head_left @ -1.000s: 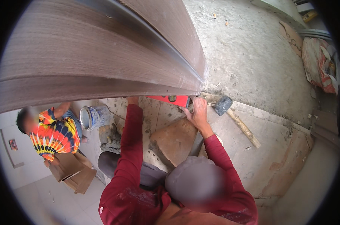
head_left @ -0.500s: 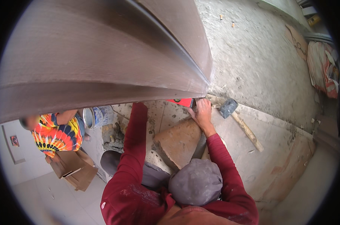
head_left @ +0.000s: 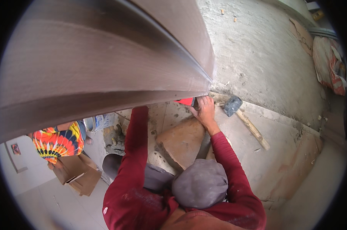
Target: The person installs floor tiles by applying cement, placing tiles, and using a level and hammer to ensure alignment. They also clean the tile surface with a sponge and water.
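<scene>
Sleeves of maroon cloth [head_left: 133, 153] are running forward nearest the camera, on either side of a grey rounded shape [head_left: 200, 184] that is perhaps being a knee, while a tall wood-grained frame [head_left: 104, 73] is looming over the upper left. Just ahead, a brown angular slab [head_left: 183, 142] is lying between the forearms. Beyond it, the right hand [head_left: 206, 113] is resting at the foot of the frame, its thumb standing apart from the fingers beside the end of a red level [head_left: 185, 101]; whether it is pinching that end I cannot tell. The left hand is lying hidden behind the frame, so its state I cannot tell either. The level is sitting low along the frame's bottom edge, mostly covered by it. A black-headed mallet [head_left: 242, 117] is lying to the right, out of both hands. Judging by the surfaces, the work is looking part done: pale tiling [head_left: 254, 165] is already covering this side, whereas the rough concrete [head_left: 257, 57] beyond is showing untiled, and what the level is reading is staying out of sight. Farther left, a co-worker in a bright patterned shirt [head_left: 60, 142] is keeping near a bucket [head_left: 104, 122] and a cardboard box [head_left: 79, 174]; far right, a striped sack [head_left: 328, 65] is slumping
</scene>
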`<state>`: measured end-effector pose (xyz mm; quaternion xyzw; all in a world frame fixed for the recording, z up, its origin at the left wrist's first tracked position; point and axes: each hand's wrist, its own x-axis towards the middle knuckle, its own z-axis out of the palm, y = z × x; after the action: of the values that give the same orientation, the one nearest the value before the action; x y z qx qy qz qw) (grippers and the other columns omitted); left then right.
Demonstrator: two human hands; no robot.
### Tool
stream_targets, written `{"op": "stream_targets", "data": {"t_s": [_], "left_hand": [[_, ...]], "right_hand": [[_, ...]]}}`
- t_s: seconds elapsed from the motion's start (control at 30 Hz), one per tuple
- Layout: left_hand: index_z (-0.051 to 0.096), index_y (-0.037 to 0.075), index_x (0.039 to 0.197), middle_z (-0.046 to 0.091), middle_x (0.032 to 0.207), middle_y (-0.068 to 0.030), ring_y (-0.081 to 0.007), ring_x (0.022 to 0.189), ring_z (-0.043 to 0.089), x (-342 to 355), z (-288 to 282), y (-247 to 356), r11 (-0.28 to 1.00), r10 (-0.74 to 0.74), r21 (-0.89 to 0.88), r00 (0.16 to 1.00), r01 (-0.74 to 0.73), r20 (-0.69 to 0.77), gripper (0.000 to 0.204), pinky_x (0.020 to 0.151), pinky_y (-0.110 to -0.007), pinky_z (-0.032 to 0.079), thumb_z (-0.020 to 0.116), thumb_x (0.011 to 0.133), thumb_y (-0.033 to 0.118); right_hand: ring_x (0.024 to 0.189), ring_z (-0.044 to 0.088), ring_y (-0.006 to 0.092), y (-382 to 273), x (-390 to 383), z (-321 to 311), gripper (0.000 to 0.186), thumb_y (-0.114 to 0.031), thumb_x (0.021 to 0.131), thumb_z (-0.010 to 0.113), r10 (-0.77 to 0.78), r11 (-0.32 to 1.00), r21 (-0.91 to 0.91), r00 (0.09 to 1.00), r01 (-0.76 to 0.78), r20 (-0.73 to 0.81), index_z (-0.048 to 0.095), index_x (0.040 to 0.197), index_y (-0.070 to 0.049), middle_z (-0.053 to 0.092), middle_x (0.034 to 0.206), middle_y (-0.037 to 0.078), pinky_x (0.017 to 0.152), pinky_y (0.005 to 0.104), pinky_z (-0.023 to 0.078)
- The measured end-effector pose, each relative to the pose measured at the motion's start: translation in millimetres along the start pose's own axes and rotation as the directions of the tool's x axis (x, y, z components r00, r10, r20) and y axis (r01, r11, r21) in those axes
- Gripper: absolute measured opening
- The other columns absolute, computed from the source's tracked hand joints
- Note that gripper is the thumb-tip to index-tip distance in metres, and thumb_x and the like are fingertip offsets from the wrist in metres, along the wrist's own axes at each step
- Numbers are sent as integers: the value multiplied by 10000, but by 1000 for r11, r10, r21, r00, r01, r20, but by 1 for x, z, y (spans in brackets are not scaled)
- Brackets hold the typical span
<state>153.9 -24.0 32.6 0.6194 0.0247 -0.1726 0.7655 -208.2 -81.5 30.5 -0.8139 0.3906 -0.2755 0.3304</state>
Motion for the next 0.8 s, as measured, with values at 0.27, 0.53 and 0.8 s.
{"op": "stream_targets", "data": {"t_s": [0.27,0.53,0.8], "left_hand": [[572,34,1121,681,993,-112,-260,793,692,28,-59,20,996,65,64,992,-59,-107,176,644,-428,607,626,1029,173],[465,49,1148,634,917,-103,-242,707,642,-4,-66,31,990,63,129,997,-55,-53,232,589,-419,573,600,1048,208],[526,51,1048,646,883,-96,-240,714,651,19,-86,20,981,166,130,975,-147,-151,181,602,-433,592,616,1043,208]], "right_hand": [[1093,614,344,-56,0,-27,497,-383,805,789,-137,990,34,979,133,149,699,1082,19,671,1107,178,1018,464,458],[1366,483,432,-133,103,58,618,-209,962,573,-407,844,508,823,173,396,407,1517,6,495,1476,272,1128,450,431],[1165,637,452,-52,27,51,407,-239,968,533,248,914,274,947,-299,206,671,1226,44,672,1173,343,1015,489,487]]}}
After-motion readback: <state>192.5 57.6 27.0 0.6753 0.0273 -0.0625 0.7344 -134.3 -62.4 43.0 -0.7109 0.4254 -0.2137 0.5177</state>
